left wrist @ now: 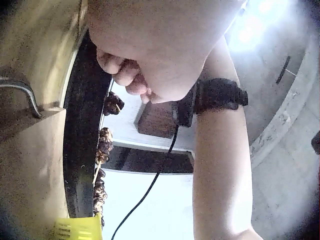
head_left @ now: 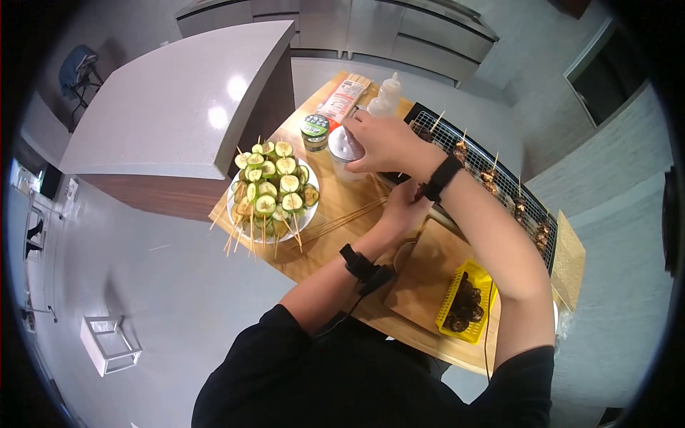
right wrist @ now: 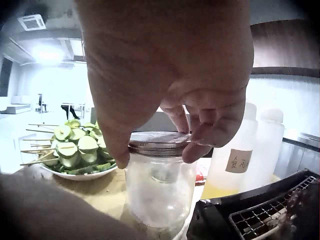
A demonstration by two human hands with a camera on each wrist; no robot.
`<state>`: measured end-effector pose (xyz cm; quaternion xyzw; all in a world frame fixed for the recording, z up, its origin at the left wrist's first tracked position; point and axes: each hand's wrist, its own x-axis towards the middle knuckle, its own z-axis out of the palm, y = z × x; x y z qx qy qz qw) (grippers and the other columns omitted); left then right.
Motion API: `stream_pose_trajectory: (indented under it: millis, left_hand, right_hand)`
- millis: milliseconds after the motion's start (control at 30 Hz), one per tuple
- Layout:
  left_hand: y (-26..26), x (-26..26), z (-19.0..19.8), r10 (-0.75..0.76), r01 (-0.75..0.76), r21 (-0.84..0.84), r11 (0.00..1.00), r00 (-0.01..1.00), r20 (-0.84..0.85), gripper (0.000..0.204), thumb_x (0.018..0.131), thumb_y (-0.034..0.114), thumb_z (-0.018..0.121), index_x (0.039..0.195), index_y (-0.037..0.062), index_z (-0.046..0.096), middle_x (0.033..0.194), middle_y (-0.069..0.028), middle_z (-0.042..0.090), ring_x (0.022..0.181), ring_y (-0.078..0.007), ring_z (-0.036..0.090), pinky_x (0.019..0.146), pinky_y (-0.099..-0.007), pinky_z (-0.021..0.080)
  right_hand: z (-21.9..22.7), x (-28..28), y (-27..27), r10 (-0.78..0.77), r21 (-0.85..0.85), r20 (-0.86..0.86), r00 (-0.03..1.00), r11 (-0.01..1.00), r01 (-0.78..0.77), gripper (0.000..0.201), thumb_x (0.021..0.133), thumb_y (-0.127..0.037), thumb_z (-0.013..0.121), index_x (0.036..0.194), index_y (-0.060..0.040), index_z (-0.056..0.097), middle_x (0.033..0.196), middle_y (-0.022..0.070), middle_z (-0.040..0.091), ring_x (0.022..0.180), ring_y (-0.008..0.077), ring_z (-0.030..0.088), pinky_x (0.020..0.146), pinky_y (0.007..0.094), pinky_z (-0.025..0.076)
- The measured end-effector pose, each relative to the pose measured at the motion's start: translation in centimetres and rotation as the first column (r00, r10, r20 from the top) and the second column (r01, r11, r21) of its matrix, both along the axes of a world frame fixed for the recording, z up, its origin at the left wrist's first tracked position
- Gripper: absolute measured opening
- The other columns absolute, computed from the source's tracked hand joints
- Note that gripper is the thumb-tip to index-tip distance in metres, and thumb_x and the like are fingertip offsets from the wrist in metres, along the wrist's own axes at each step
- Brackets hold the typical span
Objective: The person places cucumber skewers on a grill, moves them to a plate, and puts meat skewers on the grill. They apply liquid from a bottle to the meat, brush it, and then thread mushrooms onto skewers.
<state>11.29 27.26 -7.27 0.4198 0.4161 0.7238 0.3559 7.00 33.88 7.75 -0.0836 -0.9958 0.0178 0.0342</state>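
With thumb and fingers spread around its rim, my right hand (head_left: 389, 143) grips the metal lid (right wrist: 160, 142) of a clear jar (right wrist: 160, 195), which stands upright on the wooden table. Lower down, my left hand (head_left: 401, 212) is held beneath the right forearm with its fingers (left wrist: 125, 75) curled in. I cannot tell whether those fingers hold anything. Thin wooden sticks (head_left: 342, 222) stretch across the table up to the left hand. A white plate (right wrist: 82, 175) piled with skewered zucchini slices (head_left: 267, 185) stands left of the jar.
A green-labelled jar (head_left: 315, 130), a stick packet (head_left: 344, 98) and squeeze bottles (head_left: 385, 96) stand behind. At right, a grill (head_left: 503, 187) bears several browned skewers (head_left: 489, 178). Closer in are a cutting board (head_left: 417, 285) and a yellow basket (head_left: 448, 314) of dark pieces (head_left: 467, 307).
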Motion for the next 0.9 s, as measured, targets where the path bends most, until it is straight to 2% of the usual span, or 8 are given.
stream_pose_trajectory:
  millis: [133,333,467,500,600,633,833,900]
  left_hand:
    - [-1.3,-0.6,2.0,-0.050,0.044,-0.042,0.998,0.988,-0.146,0.016,0.094,-0.001,0.066,0.110,0.0012,0.066,0.092,0.0035,0.065,0.080,-0.0028,0.056,0.069,-0.0229,0.045]
    - [-1.3,-0.7,4.4,-0.153,0.177,-0.109,0.978,0.968,0.198,0.027,0.091,0.007,0.077,0.111,0.0083,0.060,0.083,0.0056,0.060,0.070,-0.0011,0.052,0.059,-0.0194,0.039]
    - [-2.8,-1.9,5.9,-0.357,0.378,-0.017,0.926,0.888,0.290,0.049,0.091,0.012,0.078,0.133,0.0098,0.053,0.116,-0.0012,0.064,0.080,-0.0036,0.058,0.065,-0.0206,0.043]
    - [-2.9,-2.2,5.7,-0.447,0.444,0.084,0.892,0.839,0.311,0.059,0.094,0.019,0.074,0.145,0.0127,0.045,0.135,-0.0017,0.058,0.094,-0.0076,0.062,0.071,-0.0228,0.046]
    - [-2.1,-2.3,4.6,-0.601,0.509,0.325,0.797,0.615,0.510,0.056,0.100,0.030,0.066,0.149,0.0163,0.041,0.138,0.0013,0.057,0.110,-0.0129,0.061,0.075,-0.0252,0.048]
    - [-1.9,-2.4,5.4,-0.484,0.512,0.108,0.852,0.692,0.536,0.054,0.106,0.048,0.053,0.150,0.0187,0.043,0.140,0.0024,0.058,0.122,-0.0172,0.058,0.081,-0.0296,0.049]
    - [-2.5,-2.4,4.9,-0.581,0.496,0.319,0.808,0.576,0.575,0.067,0.106,0.065,0.038,0.150,0.0162,0.047,0.136,-0.0027,0.063,0.118,-0.0222,0.062,0.086,-0.0355,0.050]
    - [-2.3,-2.6,4.4,-0.631,0.515,0.378,0.769,0.523,0.573,0.069,0.105,0.066,0.038,0.150,0.0148,0.047,0.135,-0.0045,0.063,0.116,-0.0234,0.064,0.086,-0.0359,0.050]
  right_hand:
    - [3.9,3.1,-1.1,-0.059,-0.112,-0.118,0.991,0.993,0.046,0.069,0.073,-0.046,0.079,0.124,-0.0039,0.061,0.116,0.0151,0.063,0.100,0.0356,0.069,0.084,0.0447,0.057]
    - [8.8,10.1,-1.4,-0.170,-0.252,-0.330,0.929,0.964,0.087,0.075,0.074,-0.039,0.087,0.134,-0.0046,0.058,0.121,0.0144,0.065,0.106,0.0332,0.067,0.090,0.0399,0.055]
    - [10.5,13.8,-1.3,-0.250,-0.234,-0.347,0.904,0.956,0.174,0.071,0.074,-0.032,0.089,0.133,-0.0029,0.060,0.113,0.0132,0.065,0.095,0.0292,0.067,0.083,0.0368,0.054]
    - [10.5,14.5,-1.1,-0.271,-0.255,-0.348,0.897,0.949,0.187,0.071,0.075,-0.032,0.089,0.133,-0.0029,0.060,0.113,0.0129,0.065,0.093,0.0277,0.067,0.081,0.0360,0.054]
    - [10.1,16.1,-0.8,-0.321,-0.291,-0.326,0.889,0.929,0.228,0.072,0.075,-0.032,0.089,0.134,-0.0029,0.060,0.110,0.0122,0.065,0.087,0.0243,0.065,0.077,0.0333,0.054]
    - [9.9,16.3,-0.7,-0.332,-0.298,-0.314,0.890,0.924,0.239,0.073,0.075,-0.032,0.090,0.134,-0.0028,0.060,0.109,0.0119,0.064,0.085,0.0233,0.065,0.076,0.0324,0.053]
    - [7.3,17.0,-0.6,-0.292,-0.377,-0.434,0.852,0.918,0.122,0.073,0.077,-0.022,0.090,0.139,-0.0033,0.057,0.119,0.0088,0.065,0.097,0.0171,0.064,0.083,0.0317,0.054]
    - [6.9,16.9,-1.4,-0.421,-0.648,-0.342,0.840,0.753,0.113,0.074,0.078,-0.016,0.090,0.142,-0.0032,0.054,0.125,0.0074,0.065,0.106,0.0152,0.063,0.091,0.0319,0.053]
